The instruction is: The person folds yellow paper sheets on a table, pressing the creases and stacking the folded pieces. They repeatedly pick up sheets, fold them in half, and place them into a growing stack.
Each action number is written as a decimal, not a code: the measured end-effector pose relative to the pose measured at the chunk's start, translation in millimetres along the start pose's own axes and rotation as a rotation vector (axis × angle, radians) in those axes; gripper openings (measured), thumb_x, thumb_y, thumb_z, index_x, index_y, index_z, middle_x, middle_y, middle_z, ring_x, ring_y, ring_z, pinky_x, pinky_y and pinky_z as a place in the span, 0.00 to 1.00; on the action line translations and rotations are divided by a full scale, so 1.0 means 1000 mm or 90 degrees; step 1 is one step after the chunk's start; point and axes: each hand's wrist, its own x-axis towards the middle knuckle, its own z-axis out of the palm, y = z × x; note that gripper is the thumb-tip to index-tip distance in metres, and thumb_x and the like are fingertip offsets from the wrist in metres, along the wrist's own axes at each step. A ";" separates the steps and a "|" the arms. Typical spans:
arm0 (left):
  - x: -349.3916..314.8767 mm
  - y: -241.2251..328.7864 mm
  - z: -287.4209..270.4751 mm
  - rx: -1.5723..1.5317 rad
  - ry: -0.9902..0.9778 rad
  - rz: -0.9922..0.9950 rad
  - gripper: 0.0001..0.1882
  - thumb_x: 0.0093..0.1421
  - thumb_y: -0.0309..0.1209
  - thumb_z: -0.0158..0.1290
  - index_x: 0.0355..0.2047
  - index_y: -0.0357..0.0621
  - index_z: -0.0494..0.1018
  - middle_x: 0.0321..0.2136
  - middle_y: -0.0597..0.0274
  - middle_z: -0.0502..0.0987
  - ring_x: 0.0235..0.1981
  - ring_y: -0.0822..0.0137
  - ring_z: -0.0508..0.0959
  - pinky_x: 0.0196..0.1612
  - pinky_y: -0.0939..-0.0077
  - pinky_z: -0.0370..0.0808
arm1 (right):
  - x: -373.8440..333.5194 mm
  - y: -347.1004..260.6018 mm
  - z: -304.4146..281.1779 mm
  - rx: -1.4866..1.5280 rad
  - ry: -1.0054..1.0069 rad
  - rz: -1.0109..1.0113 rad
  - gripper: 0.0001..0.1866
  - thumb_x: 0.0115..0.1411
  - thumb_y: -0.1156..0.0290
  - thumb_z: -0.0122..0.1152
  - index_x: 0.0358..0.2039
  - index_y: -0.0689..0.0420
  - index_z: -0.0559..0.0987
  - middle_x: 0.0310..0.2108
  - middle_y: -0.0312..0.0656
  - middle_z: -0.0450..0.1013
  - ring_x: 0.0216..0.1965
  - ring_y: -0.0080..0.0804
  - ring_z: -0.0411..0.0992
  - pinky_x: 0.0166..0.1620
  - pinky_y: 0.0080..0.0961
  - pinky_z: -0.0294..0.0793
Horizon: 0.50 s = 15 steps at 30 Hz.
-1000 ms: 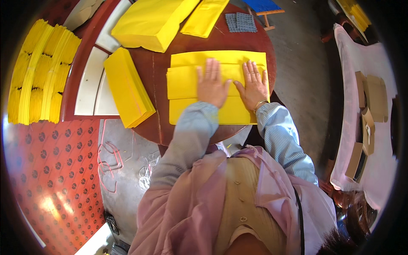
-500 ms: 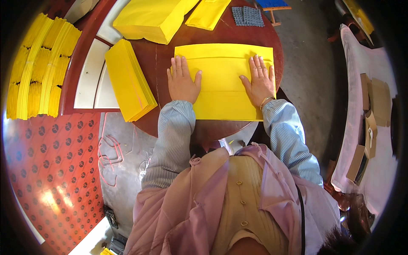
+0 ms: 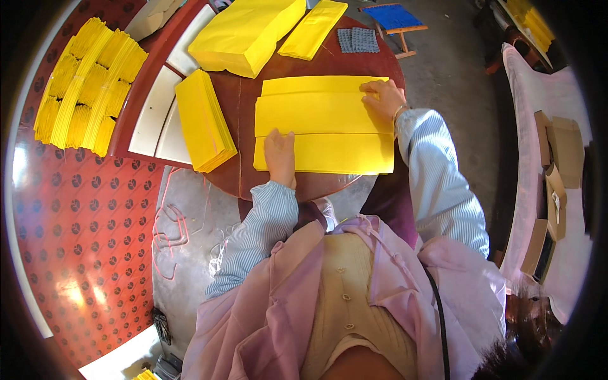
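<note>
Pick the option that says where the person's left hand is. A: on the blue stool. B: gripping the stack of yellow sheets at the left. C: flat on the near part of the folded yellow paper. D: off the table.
C: the left hand lies palm down on the near part of the folded yellow paper, apart from the stack.

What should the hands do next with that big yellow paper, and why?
Probably slide the right hand leftward along the middle flap to press its crease. The yellow sheet lies folded in three bands on the round table, and the left hand already pins the near band flat.
</note>
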 end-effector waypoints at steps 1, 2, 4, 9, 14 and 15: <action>-0.003 -0.005 0.003 -0.197 -0.045 -0.074 0.21 0.72 0.29 0.53 0.62 0.31 0.68 0.60 0.45 0.70 0.61 0.52 0.72 0.69 0.62 0.70 | 0.005 0.005 -0.004 -0.011 0.019 -0.027 0.21 0.65 0.54 0.62 0.55 0.46 0.85 0.59 0.39 0.79 0.63 0.41 0.71 0.66 0.49 0.64; -0.005 -0.010 0.006 -0.395 -0.091 -0.147 0.19 0.73 0.27 0.51 0.60 0.30 0.69 0.58 0.46 0.70 0.59 0.54 0.74 0.68 0.64 0.72 | 0.016 0.007 -0.007 0.038 -0.026 -0.002 0.23 0.60 0.57 0.68 0.56 0.48 0.85 0.52 0.41 0.82 0.58 0.44 0.75 0.60 0.44 0.72; -0.003 -0.017 0.014 -0.124 -0.222 -0.020 0.17 0.74 0.25 0.48 0.59 0.30 0.69 0.59 0.44 0.71 0.60 0.53 0.74 0.68 0.65 0.73 | 0.025 0.010 -0.012 0.008 -0.063 -0.024 0.22 0.58 0.58 0.71 0.53 0.50 0.85 0.47 0.41 0.83 0.54 0.41 0.77 0.55 0.41 0.75; -0.016 -0.017 0.052 -0.300 -0.284 -0.101 0.17 0.75 0.26 0.48 0.60 0.31 0.67 0.59 0.44 0.72 0.64 0.50 0.72 0.70 0.61 0.71 | 0.027 0.014 -0.038 0.223 -0.249 -0.065 0.20 0.58 0.57 0.74 0.45 0.54 0.84 0.40 0.42 0.83 0.43 0.34 0.80 0.48 0.32 0.78; -0.004 0.001 0.065 -0.602 -0.130 -0.324 0.20 0.72 0.27 0.54 0.62 0.38 0.68 0.61 0.50 0.74 0.65 0.51 0.72 0.71 0.56 0.70 | -0.023 0.031 -0.044 0.405 -0.307 -0.046 0.22 0.60 0.57 0.74 0.48 0.59 0.82 0.37 0.40 0.82 0.40 0.28 0.80 0.44 0.24 0.78; -0.001 0.003 0.062 -0.602 -0.125 -0.320 0.20 0.72 0.27 0.54 0.62 0.39 0.68 0.60 0.51 0.74 0.64 0.51 0.73 0.70 0.56 0.70 | -0.034 0.033 -0.040 0.454 -0.298 -0.045 0.22 0.61 0.57 0.73 0.49 0.60 0.82 0.37 0.40 0.82 0.40 0.27 0.80 0.45 0.24 0.78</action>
